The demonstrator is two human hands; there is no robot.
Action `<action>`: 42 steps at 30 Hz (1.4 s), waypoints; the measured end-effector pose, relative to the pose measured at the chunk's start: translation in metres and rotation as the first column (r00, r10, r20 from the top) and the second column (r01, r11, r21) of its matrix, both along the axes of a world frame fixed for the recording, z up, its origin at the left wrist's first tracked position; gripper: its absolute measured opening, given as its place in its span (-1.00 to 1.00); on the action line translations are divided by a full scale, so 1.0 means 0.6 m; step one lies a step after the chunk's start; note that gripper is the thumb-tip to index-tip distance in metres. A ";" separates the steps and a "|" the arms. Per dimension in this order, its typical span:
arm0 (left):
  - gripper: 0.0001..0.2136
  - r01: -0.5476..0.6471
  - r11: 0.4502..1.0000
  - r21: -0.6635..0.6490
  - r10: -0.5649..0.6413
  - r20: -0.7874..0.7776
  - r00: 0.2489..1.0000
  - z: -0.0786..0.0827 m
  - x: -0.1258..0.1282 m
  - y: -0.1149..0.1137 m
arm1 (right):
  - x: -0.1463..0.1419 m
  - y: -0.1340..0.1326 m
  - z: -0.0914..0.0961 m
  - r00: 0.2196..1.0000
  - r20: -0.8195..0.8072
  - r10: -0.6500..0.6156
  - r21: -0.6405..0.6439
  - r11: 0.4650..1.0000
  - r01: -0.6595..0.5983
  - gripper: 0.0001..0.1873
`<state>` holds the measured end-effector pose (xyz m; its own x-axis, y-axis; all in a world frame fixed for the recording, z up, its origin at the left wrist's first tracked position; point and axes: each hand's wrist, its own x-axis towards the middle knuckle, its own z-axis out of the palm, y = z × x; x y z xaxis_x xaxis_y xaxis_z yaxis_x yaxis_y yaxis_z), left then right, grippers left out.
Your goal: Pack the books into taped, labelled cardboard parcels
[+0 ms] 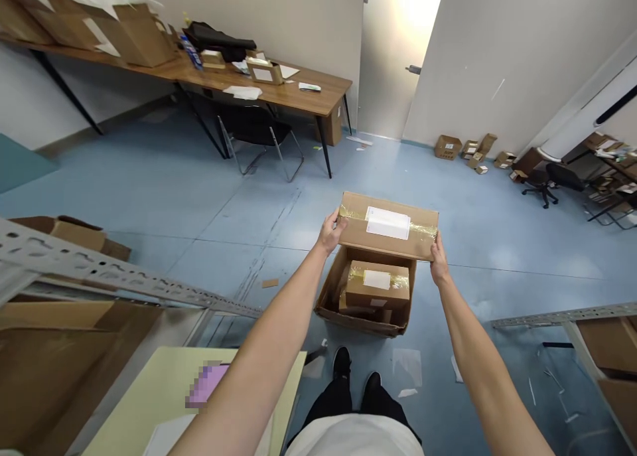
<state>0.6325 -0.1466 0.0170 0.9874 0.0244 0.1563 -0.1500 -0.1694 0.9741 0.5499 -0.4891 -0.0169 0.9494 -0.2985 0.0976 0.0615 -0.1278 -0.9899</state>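
Observation:
Between my two hands is a flat, taped cardboard box [358, 233] with a white label on its top. My left hand [332, 232] grips its left end, and my right hand [438, 259] grips the right end near the front corner. Both hands are closed on it, some fingers hidden beneath or behind. The held box covers the far part of a larger open carton [327, 290] on the floor in front of my feet. Inside that carton lies a smaller taped box [358, 285] with a white label, on top of other cardboard.
Metal shelving [99, 257] stands at my left, beside a pale yellow tabletop [134, 383]. More shelving [572, 316] is on the right. Ahead are a wooden desk [328, 91], a black chair [253, 124] and a door [385, 64]. Small cartons [448, 147] sit along the far wall.

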 end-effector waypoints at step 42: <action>-0.56 -0.992 -0.117 -0.051 0.931 -0.353 -0.091 0.009 -1.127 -0.126 | -0.575 0.482 0.034 -0.255 -0.345 0.903 0.830 0.167 -0.532 -0.76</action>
<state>-0.0439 -0.2221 0.0222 -0.1284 0.9707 -0.2032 0.0955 0.2161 0.9717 0.2048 -0.2001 0.0036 -0.0049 0.8464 -0.5326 -0.7466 -0.3574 -0.5611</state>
